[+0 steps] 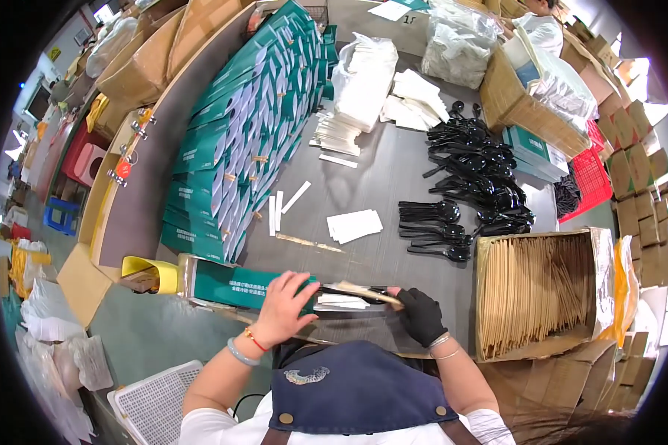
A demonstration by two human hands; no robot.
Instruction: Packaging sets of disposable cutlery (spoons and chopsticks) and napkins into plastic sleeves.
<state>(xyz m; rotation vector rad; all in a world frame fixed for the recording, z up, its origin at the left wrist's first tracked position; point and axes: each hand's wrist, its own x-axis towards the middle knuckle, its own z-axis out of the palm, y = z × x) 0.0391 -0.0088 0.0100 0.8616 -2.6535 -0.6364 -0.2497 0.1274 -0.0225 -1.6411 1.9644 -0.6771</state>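
My left hand [283, 310], bare, lies with its fingers spread over the right end of a green printed paper sleeve [226, 283] at the table's near edge. In a black glove, my right hand [421, 317] grips the right end of a thin cutlery bundle. A pale wooden strip [364, 291] and a dark piece show in that bundle, whose left end reaches toward the sleeve; whether it is inside I cannot tell. Just below the bundle are white paper slips [341, 301]. The gloved fingertips are partly hidden.
Many green sleeves [234, 148] stand stacked at the left. Black plastic spoons [471, 167] lie in heaps at the right, beyond a carton of wooden sticks [538, 297]. White napkins [364, 81] are piled at the back. A small white stack [355, 225] rests mid-table. A yellow holder [169, 276] stands front left.
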